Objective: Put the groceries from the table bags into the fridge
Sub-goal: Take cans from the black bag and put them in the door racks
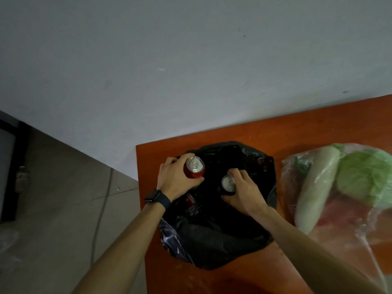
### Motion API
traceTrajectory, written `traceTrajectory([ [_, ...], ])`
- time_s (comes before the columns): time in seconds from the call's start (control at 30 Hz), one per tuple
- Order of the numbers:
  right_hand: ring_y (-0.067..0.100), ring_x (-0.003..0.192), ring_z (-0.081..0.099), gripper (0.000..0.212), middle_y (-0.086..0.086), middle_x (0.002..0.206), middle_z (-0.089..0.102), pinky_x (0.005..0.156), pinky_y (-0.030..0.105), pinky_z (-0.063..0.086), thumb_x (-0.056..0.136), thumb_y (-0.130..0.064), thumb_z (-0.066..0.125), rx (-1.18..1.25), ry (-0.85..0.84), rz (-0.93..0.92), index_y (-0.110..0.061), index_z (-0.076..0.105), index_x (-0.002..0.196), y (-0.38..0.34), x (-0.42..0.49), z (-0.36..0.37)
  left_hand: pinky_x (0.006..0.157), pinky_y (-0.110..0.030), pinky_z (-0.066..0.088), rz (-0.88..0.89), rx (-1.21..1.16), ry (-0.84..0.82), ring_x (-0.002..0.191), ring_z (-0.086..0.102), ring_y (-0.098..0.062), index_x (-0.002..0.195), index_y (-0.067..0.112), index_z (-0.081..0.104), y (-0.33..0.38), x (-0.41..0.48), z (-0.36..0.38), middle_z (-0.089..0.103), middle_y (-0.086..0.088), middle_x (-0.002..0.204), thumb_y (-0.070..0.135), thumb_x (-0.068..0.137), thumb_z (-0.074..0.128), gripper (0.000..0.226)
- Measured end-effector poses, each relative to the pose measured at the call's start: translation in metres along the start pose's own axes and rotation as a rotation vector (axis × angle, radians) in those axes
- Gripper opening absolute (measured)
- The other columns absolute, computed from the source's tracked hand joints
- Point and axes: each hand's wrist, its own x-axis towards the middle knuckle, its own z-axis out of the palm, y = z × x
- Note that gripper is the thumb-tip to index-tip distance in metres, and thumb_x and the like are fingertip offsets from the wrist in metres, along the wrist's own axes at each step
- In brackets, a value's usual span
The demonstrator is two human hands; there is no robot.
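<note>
Orange-brown wooden table (244, 132) stood vs a plain grey wall, tiled floor to its left. On its near-left corner sat a crumpled black plastic bag (216, 236), mouth open. Left hand (177, 179) was closed round an upright red drink can w/ silver top (194, 167), held at the bag's rim. Right hand (241, 192) gripped a dark blue can w/ silver top (228, 184), upright inside the bag. Dark smartwatch (156, 197) on left wrist. Just right of the black bag lay a clear plastic bag (347, 240) w/ a long pale-green gourd (316, 187), a green cabbage (364, 177) & sth reddish, too blurred to tell.
</note>
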Motion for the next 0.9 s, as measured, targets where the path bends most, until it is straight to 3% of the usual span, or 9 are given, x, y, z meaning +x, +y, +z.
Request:
traceTrajectory([
  [0.17,0.026,0.121,0.055,0.083,0.000,0.142,0.042,0.094,0.032,0.047,0.074,-0.022,0.080,0.167,-0.023,-0.021,-0.031,0.033,0.142,0.001,-0.004,0.009,0.097,-0.042,0.045,0.028,-0.048,-0.078,0.114,0.053,-0.021,0.126,0.044,0.049,0.012,-0.008,0.011,0.064,0.013,0.117,0.060,0.061,0.078,0.073],
  [0.3,0.021,0.119,0.056,0.079,-0.003,0.134,0.051,0.097,0.033,0.048,0.074,-0.025,0.084,0.248,0.000,0.023,-0.035,0.036,0.135,0.005,-0.004,0.007,0.094,-0.041,0.049,0.065,-0.068,-0.100,0.111,0.057,-0.016,0.119,0.047,0.050,0.016,-0.012,0.014,0.065,0.015,0.110,0.063,0.054,0.077,0.072],
  [0.47,-0.004,0.099,0.059,0.080,-0.018,0.112,0.059,0.079,0.008,0.045,0.064,-0.022,0.094,0.571,0.165,0.132,-0.030,0.041,0.124,0.009,-0.038,-0.023,0.092,-0.029,0.047,0.159,-0.165,-0.048,0.106,0.056,-0.006,0.118,0.045,0.054,0.039,-0.023,0.001,0.062,0.019,0.112,0.056,0.058,0.085,0.069],
  [0.6,0.006,0.102,0.067,0.076,-0.014,0.108,0.067,0.081,0.024,0.055,0.056,-0.011,0.097,0.870,0.311,0.116,-0.035,0.051,0.112,0.016,-0.087,-0.066,0.091,-0.024,0.050,0.264,-0.312,-0.026,0.104,0.059,0.004,0.118,0.042,0.057,0.084,-0.037,-0.013,0.064,0.021,0.114,0.047,0.058,0.090,0.068],
  [0.73,0.009,0.094,0.069,0.072,-0.002,0.111,0.068,0.074,0.025,0.057,0.064,0.010,0.086,1.027,0.477,0.069,-0.022,0.053,0.119,0.020,-0.156,-0.119,0.092,-0.022,0.051,0.413,-0.399,-0.053,0.107,0.059,0.002,0.120,0.036,0.058,0.151,-0.061,-0.018,0.062,0.015,0.118,0.035,0.060,0.092,0.069],
  [0.9,0.007,0.108,0.063,0.071,-0.022,0.112,0.065,0.083,0.028,0.058,0.062,-0.013,0.089,0.931,0.684,0.020,-0.034,0.053,0.120,0.053,-0.268,-0.174,0.088,-0.013,0.050,0.623,-0.430,-0.123,0.104,0.057,0.011,0.119,0.037,0.056,0.257,-0.108,0.002,0.061,0.019,0.116,0.031,0.063,0.092,0.067],
])
